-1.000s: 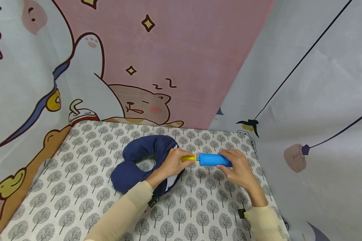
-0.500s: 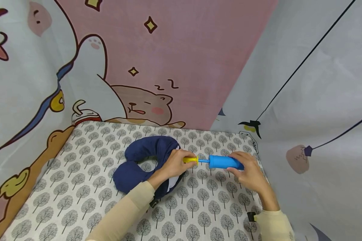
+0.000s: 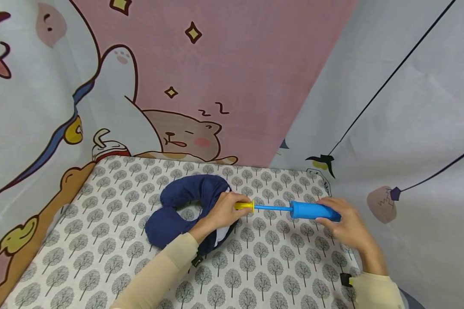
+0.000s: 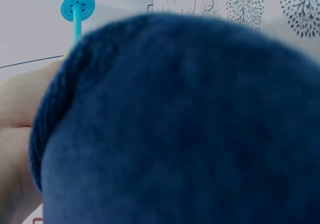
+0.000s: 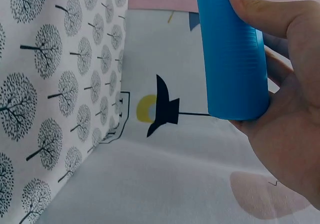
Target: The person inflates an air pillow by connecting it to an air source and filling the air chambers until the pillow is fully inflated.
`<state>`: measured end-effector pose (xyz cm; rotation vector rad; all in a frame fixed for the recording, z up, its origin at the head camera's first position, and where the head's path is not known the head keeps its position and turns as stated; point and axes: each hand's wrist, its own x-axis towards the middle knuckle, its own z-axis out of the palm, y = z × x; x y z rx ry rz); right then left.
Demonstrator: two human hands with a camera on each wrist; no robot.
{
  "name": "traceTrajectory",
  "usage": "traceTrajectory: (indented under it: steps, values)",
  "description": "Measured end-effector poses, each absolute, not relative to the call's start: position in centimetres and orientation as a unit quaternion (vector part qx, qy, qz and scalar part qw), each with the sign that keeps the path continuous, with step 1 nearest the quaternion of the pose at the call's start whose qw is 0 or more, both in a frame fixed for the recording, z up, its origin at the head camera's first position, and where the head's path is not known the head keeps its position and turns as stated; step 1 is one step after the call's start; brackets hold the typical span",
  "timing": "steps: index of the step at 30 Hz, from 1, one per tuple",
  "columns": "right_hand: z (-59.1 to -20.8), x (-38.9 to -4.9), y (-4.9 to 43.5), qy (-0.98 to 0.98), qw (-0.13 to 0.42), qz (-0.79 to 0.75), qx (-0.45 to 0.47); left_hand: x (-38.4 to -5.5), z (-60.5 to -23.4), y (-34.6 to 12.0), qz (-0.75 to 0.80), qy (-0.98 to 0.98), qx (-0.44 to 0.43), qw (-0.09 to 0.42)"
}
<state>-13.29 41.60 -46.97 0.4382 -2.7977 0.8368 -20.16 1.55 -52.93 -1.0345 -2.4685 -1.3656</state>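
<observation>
A hand air pump lies across between my hands in the head view, its rod (image 3: pixel 272 208) drawn well out of the blue barrel (image 3: pixel 308 210). My left hand (image 3: pixel 225 209) grips the yellow end piece (image 3: pixel 244 205) over the right side of a navy U-shaped neck pillow (image 3: pixel 191 185). White material (image 3: pixel 221 234) shows along that side of the pillow. The right hand (image 3: pixel 348 221) holds the far end of the barrel, thumb along its side in the right wrist view. Navy fabric (image 4: pixel 175 124) fills most of the left wrist view and hides the left fingers.
The table (image 3: pixel 112 266) wears a white cloth printed with grey trees. Behind it hangs a pink and white cartoon curtain (image 3: pixel 251 77), and a pale curtain (image 3: pixel 421 107) closes the right side. A small black buckle (image 3: pixel 196 260) lies at the pillow's lower edge.
My right hand has drawn the blue barrel to the right, exposing much more of the rod. The left hand and the neck pillow stay nearly in place.
</observation>
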Motion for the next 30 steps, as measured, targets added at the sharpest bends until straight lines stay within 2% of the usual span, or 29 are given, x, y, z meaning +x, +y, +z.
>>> traceTrajectory:
  steps: [6, 19, 25, 30]
  values:
    - [-47.5, -13.2, 41.2, -0.945, 0.106, 0.27, 0.151, -20.0, -52.9, 1.7, -0.464, -0.821, -0.329, 0.051]
    - [-48.6, -14.2, 35.8, -0.931, 0.165, 0.248, 0.209, -19.5, -51.7, 2.1, -0.446, -0.835, -0.319, 0.047]
    - [-49.0, -14.9, 33.7, -0.926, 0.175, 0.249, 0.225, -19.4, -51.4, 2.2, -0.448, -0.838, -0.31, 0.036]
    - [-49.3, -15.2, 32.1, -0.923, 0.174, 0.254, 0.232, -19.6, -51.7, 2.2, -0.451, -0.832, -0.32, 0.05]
